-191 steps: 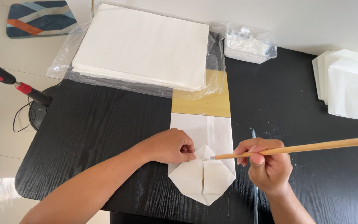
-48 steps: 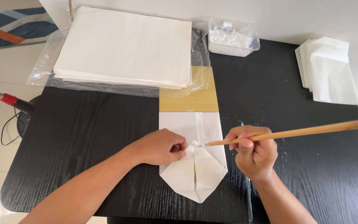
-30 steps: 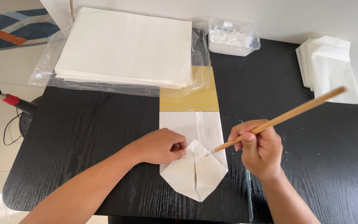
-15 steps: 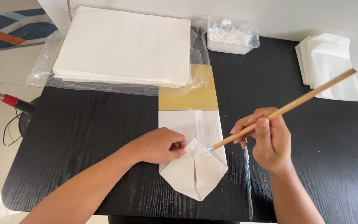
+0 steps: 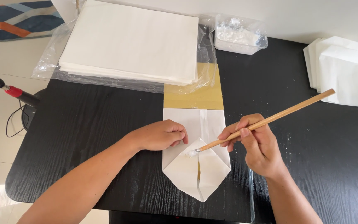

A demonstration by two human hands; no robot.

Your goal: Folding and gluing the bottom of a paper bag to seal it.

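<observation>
A white paper piece lies on the black table, its near end folded into a point with two flaps. Under its far end shows a tan cardboard strip. My left hand rests with curled fingers on the paper's left edge, pressing it down. My right hand grips a long wooden brush; its white, paste-covered tip touches the paper at the top of the folded flaps.
A thick stack of white sheets on clear plastic wrap sits at the table's far side. A clear plastic tub of white paste stands beside it. Folded white pieces lie at the far right. A red and black handle juts in at left.
My right hand has tilted the brush, its handle end swinging up and back, and has brought the tip down onto the fold. My left hand has stayed put on the paper.
</observation>
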